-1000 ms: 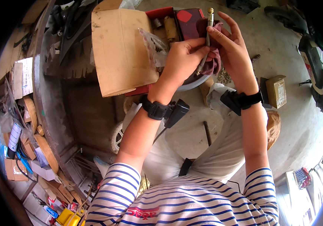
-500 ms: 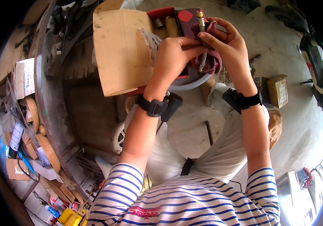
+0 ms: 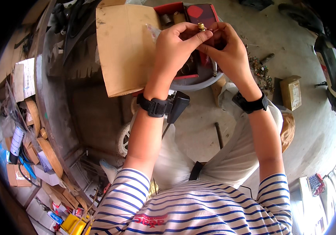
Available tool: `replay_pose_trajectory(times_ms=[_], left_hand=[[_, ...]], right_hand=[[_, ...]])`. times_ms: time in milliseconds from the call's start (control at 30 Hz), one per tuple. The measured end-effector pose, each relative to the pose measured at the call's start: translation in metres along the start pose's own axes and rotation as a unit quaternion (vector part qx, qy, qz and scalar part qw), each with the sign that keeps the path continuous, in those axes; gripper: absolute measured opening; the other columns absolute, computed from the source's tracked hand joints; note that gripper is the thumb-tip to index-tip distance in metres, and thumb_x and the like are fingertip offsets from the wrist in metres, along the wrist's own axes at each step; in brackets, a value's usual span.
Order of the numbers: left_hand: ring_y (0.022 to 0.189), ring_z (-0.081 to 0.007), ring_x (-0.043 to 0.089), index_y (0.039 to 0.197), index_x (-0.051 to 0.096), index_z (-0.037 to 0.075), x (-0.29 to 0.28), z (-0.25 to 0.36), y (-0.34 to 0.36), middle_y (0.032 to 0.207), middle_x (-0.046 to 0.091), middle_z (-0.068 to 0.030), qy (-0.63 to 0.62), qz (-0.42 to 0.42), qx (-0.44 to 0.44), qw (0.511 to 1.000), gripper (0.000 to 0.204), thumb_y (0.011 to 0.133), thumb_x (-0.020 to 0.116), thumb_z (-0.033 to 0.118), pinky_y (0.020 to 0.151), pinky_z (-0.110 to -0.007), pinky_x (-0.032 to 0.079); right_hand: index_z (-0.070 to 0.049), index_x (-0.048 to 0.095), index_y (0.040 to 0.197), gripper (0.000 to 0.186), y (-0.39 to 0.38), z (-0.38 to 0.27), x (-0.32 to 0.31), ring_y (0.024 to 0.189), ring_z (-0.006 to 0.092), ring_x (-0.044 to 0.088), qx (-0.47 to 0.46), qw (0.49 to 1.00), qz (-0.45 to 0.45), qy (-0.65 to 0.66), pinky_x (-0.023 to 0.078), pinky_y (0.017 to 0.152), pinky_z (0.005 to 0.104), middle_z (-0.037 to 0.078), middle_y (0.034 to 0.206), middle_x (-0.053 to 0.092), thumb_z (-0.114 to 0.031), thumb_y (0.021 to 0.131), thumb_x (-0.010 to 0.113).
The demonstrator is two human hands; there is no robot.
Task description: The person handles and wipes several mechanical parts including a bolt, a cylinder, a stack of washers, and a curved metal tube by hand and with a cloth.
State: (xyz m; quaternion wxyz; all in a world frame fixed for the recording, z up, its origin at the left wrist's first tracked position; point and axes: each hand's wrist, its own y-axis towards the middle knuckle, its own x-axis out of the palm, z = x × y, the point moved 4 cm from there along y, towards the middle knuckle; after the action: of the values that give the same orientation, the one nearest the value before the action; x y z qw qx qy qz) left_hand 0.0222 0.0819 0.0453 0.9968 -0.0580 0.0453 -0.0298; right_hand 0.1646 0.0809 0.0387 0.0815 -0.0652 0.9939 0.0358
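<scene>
Both my hands meet above an open box with a brown cardboard flap (image 3: 127, 51) and red walls. Between them is a slim metal fitting (image 3: 201, 27) with a brass-coloured end pointing away from me. My left hand (image 3: 179, 49) pinches it just below that end, thumb against fingers. My right hand (image 3: 228, 49) curls around it lower down, and its silvery near end (image 3: 215, 69) shows below the palm. The middle is hidden by my fingers. Behind my hands lies a dark red carton (image 3: 201, 13), with small cylindrical parts (image 3: 179, 17) beside it in the box.
The box rests over a round grey tub (image 3: 205, 83). Small loose metal parts (image 3: 261, 72) lie on the floor to the right, near a small cardboard box (image 3: 291, 93). A scooter-like vehicle (image 3: 330, 74) stands far right. Cluttered shelving with wooden pieces (image 3: 50, 156) runs along the left.
My left hand has moved up to grip near the brass end. My right hand has shifted lower around the fitting. The maroon cloth seen under it earlier no longer shows clearly.
</scene>
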Motion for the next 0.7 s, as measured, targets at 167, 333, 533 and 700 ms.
replay_pose_trajectory(times_ms=[167, 333, 533, 700], left_hand=[[0.081, -0.0077, 0.061, 0.099, 0.068, -0.001, -0.001, 0.005, -0.004, 0.089, 0.067, -0.0029, -0.122, 0.015, -0.011, 0.992, 0.024, 0.082, 0.073, 0.014, 0.075, -0.02, 0.047], [0.082, -0.0082, 0.061, 0.101, 0.068, -0.001, 0.001, 0.003, -0.003, 0.092, 0.068, -0.0036, -0.169, 0.028, 0.001, 0.985, 0.023, 0.083, 0.072, 0.012, 0.075, -0.021, 0.046], [0.083, -0.0083, 0.058, 0.105, 0.068, 0.0, -0.009, 0.005, 0.0, 0.094, 0.068, -0.0051, -0.209, 0.032, 0.036, 0.977, 0.023, 0.088, 0.066, 0.015, 0.076, -0.022, 0.046], [0.085, -0.009, 0.06, 0.106, 0.067, -0.001, -0.017, 0.004, 0.001, 0.094, 0.068, -0.0067, -0.221, 0.081, 0.057, 0.97, 0.027, 0.089, 0.065, 0.02, 0.074, -0.023, 0.047]], right_hand=[[-0.001, 0.053, 0.105, 0.036, -0.002, -0.011, 0.001, 0.077, 0.0087, 0.064, 0.026, 0.999, -0.03, 0.0, 0.051, 0.061, 0.0216, 0.003, 0.084, 0.065, -0.007, 0.077, 0.075], [-0.001, 0.054, 0.108, 0.037, -0.001, -0.013, -0.001, 0.081, 0.0085, 0.064, 0.043, 0.997, -0.05, 0.039, 0.051, 0.066, 0.0215, 0.004, 0.087, 0.066, -0.008, 0.078, 0.075], [-0.003, 0.056, 0.107, 0.034, -0.002, 0.0, 0.001, 0.08, 0.0075, 0.062, 0.042, 0.995, -0.086, 0.041, 0.05, 0.065, 0.0216, 0.002, 0.091, 0.067, -0.011, 0.08, 0.073], [-0.003, 0.058, 0.106, 0.03, -0.005, -0.001, 0.001, 0.079, 0.0059, 0.061, 0.101, 0.985, -0.105, 0.095, 0.05, 0.064, 0.0201, 0.0, 0.091, 0.067, -0.013, 0.082, 0.071]])
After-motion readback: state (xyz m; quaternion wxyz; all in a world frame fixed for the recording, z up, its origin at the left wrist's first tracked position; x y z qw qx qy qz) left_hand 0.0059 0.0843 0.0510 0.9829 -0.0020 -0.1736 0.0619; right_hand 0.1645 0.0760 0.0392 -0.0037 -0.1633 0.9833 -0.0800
